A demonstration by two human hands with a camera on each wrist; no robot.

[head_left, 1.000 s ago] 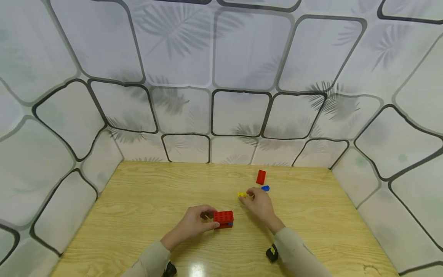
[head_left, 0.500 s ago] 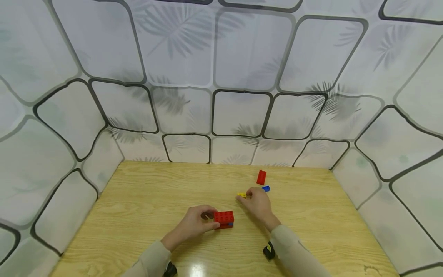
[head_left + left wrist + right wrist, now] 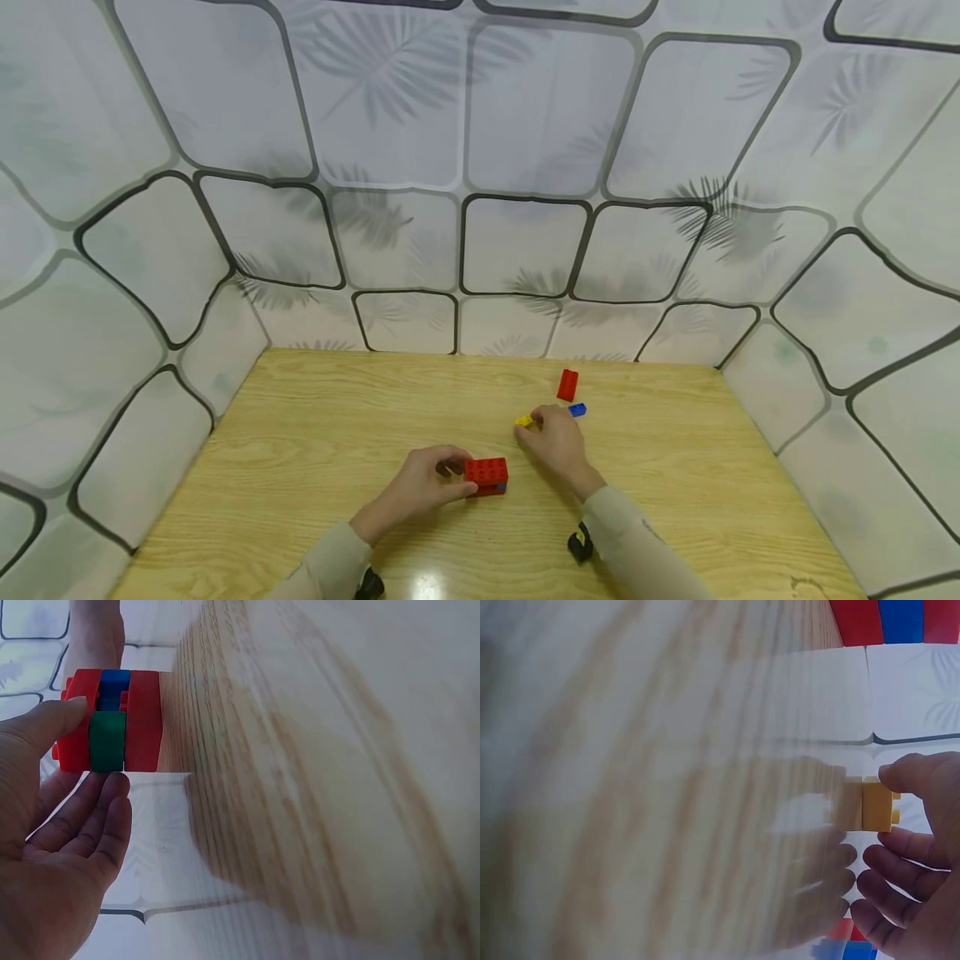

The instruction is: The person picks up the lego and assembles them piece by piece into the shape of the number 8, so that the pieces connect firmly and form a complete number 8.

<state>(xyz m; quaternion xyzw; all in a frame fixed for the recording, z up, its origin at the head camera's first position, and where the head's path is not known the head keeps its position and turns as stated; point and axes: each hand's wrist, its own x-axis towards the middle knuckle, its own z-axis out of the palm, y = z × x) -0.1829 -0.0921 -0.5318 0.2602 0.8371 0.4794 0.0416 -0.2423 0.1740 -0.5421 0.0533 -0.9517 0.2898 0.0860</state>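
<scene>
On the table my left hand (image 3: 420, 482) holds the left end of a small stack of toy building bricks (image 3: 486, 477), thumb on the near side. In the left wrist view the stack has a red top brick (image 3: 73, 742), a green brick (image 3: 107, 742) and a blue brick (image 3: 114, 679) in the middle layer, and a red bottom brick (image 3: 144, 720). Farther back, my right hand (image 3: 558, 442) pinches a small yellow brick (image 3: 876, 804) between thumb and index finger. It sits on the table, studs toward the palm.
Behind my right hand lie a small blue brick (image 3: 577, 410) and a longer red brick (image 3: 567, 385). The wooden table (image 3: 315, 417) ends against patterned walls (image 3: 405, 321) at the back and sides.
The yellow brick has turned slightly, its right end now higher in the head view. My right wrist has swung slightly left; my left hand and the stack hold still.
</scene>
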